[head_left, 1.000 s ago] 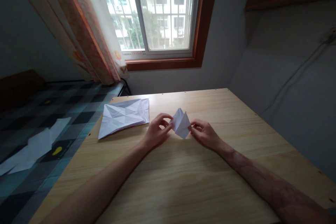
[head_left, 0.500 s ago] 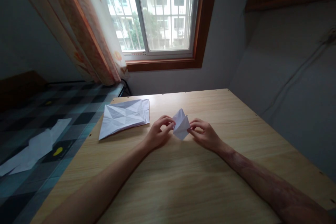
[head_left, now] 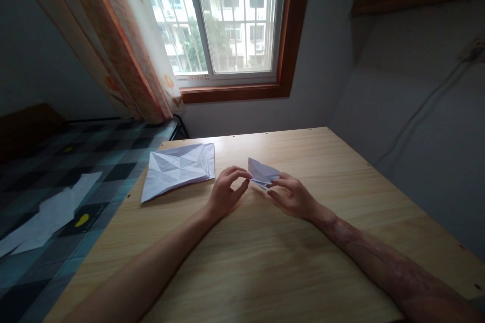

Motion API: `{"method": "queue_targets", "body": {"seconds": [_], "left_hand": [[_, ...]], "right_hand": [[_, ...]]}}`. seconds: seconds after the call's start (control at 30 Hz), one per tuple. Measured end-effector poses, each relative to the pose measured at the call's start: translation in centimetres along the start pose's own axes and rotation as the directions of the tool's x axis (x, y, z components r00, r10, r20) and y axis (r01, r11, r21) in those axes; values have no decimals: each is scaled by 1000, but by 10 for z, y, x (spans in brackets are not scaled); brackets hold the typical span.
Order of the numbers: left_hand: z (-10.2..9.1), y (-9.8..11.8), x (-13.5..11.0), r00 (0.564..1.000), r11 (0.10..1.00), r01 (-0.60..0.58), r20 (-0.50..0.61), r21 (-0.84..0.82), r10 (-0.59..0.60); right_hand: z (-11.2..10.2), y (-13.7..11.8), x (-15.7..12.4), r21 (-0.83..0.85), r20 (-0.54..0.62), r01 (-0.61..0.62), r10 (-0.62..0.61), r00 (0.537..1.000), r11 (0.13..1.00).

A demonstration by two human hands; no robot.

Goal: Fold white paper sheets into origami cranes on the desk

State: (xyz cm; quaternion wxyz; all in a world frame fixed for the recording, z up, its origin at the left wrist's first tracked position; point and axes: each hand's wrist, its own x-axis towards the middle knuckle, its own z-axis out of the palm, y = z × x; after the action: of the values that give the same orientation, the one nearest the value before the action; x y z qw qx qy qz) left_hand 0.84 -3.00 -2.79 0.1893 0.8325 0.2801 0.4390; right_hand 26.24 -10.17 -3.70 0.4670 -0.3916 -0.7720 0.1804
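Observation:
A small folded white paper piece (head_left: pixel 261 172) is held low over the wooden table (head_left: pixel 265 262), tilted nearly flat. My right hand (head_left: pixel 291 196) pinches its right side between thumb and fingers. My left hand (head_left: pixel 226 193) sits just to the left, fingers curled, with the fingertips at the paper's left edge. A larger creased white sheet (head_left: pixel 178 167) lies flat on the table to the left of my left hand.
A window (head_left: pixel 227 20) with a wooden frame and a patterned curtain (head_left: pixel 125 45) are behind the table. A bed with a checked cover (head_left: pixel 56 176) and loose white paper (head_left: pixel 41 212) stands at the left. A grey wall runs along the right.
The folded piece has gone from standing upright between both hands to lying nearly flat, carried by my right hand. My left hand's pinch on it has loosened.

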Motion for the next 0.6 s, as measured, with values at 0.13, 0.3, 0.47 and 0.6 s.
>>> {"method": "queue_targets", "body": {"seconds": [0.13, 0.3, 0.47, 0.6], "left_hand": [[0, -1, -2, 999, 998, -37, 25, 51, 36], [5, -5, -7, 994, 998, -44, 105, 36, 40], [5, 2, -5, 957, 990, -89, 284, 111, 54], [-1, 12, -2, 934, 986, -88, 357, 141, 32]], "right_hand": [[0, 1, -1, -19, -109, -58, 56, 992, 998], [3, 9, -2, 32, -218, -177, 179, 959, 984], [5, 14, -1, 30, -219, -109, 113, 969, 994], [3, 17, -2, 17, -164, -125, 126, 978, 992]]}}
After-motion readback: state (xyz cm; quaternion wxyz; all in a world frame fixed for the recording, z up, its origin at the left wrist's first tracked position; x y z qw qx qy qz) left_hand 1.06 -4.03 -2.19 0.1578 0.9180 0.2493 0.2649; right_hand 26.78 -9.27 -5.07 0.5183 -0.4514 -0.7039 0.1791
